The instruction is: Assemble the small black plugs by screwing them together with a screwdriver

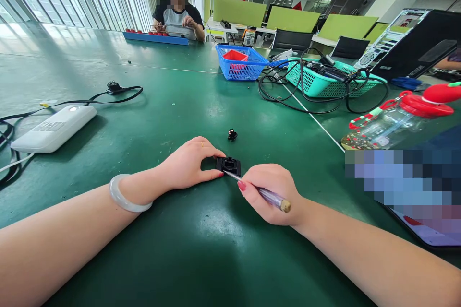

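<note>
A small black rectangular part (230, 165) with a raised frame lies on the green table. My left hand (190, 160) pinches its left edge between thumb and fingers. In my right hand (275, 192) is a screwdriver (268, 195) with a translucent handle and a thin metal shaft, its fingers wrapped round it. The shaft's tip touches, or almost touches, the near left edge of the black part. Just beyond sits another small black piece (232, 134), its details too small to make out.
A white power adapter (54, 127) with black cables lies at left. Farther back stand a blue basket (243, 73) and a teal basket (309, 81) with cables. A bottle with a red lid (389, 124) and a blurred tablet-like device (432, 237) are at right. Across the table sits a person (178, 19).
</note>
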Demonstrator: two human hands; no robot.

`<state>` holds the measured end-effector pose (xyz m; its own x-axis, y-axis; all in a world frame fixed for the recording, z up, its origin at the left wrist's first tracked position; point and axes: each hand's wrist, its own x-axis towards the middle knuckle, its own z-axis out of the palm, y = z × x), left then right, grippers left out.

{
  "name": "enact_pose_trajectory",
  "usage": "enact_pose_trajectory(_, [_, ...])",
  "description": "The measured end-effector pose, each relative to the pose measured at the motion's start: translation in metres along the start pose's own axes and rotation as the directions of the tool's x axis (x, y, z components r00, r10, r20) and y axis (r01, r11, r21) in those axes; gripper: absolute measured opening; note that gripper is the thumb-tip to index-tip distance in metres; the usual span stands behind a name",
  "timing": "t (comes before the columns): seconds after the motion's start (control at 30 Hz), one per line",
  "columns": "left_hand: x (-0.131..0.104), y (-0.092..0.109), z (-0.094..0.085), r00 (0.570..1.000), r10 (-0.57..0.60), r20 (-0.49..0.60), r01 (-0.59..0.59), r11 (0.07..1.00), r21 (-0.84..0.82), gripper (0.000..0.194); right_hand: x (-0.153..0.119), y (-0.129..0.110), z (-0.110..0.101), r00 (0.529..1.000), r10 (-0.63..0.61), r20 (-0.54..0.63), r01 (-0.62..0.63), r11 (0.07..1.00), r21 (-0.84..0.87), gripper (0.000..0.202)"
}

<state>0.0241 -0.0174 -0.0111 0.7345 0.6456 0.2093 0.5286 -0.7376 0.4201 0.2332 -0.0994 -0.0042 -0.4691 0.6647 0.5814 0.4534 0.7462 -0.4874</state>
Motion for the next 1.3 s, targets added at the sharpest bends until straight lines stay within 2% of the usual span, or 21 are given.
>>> enact_pose_trajectory(0.17, [0.0, 0.0, 0.0, 1.0, -0.009, 0.006, 0.009, 1.0, 0.006, 0.036, 0.0, -0.003, -0.002, 0.995, 0.018, -0.099, -0.021, 0.999, -0.039, 0.033])
enact_pose_trajectory(0.33, [0.0, 0.001, 0.0, 1.0, -0.001, -0.011, 0.001, 1.0, -0.002, 0.035, 0.001, 0.0, 0.0, 0.989, 0.146, -0.025, -0.146, 0.989, -0.012, 0.036])
enact_pose_trajectory(0.53, [0.0, 0.001, -0.001, 0.998, -0.008, -0.069, 0.008, 1.0, 0.0, 0.035, 0.001, 0.001, 0.001, 0.983, 0.181, 0.03, -0.182, 0.983, 0.0, 0.035])
enact_pose_trajectory(0.63, [0.0, 0.002, -0.002, 0.996, 0.006, -0.093, -0.006, 1.0, 0.002, 0.036, 0.001, 0.001, 0.001, 0.986, 0.166, -0.008, -0.166, 0.986, -0.005, 0.035])
enact_pose_trajectory(0.83, [-0.002, 0.004, -0.002, 0.992, -0.009, -0.124, 0.007, 1.0, -0.012, 0.04, 0.0, -0.001, -0.004, 0.987, 0.049, -0.156, -0.051, 0.999, -0.01, 0.031])
enact_pose_trajectory(0.97, [-0.001, 0.003, -0.002, 0.978, -0.1, -0.182, 0.105, 0.994, 0.018, 0.045, -0.001, -0.002, -0.004, 0.972, 0.006, -0.233, -0.003, 1.0, 0.011, 0.025])
enact_pose_trajectory(1.07, [0.0, 0.001, -0.001, 0.952, -0.217, -0.215, 0.235, 0.97, 0.064, 0.045, -0.001, 0.0, -0.002, 0.968, 0.034, -0.251, -0.03, 0.999, 0.02, 0.021])
enact_pose_trajectory(1.13, [0.0, 0.001, -0.001, 0.941, -0.255, -0.223, 0.29, 0.946, 0.142, 0.044, 0.0, 0.002, -0.002, 0.967, 0.062, -0.248, -0.059, 0.998, 0.019, 0.019])
enact_pose_trajectory(1.3, [-0.003, 0.008, 0.001, 0.949, -0.264, -0.173, 0.311, 0.87, 0.382, 0.045, 0.0, 0.008, 0.0, 0.96, 0.124, -0.249, -0.118, 0.992, 0.036, 0.018])
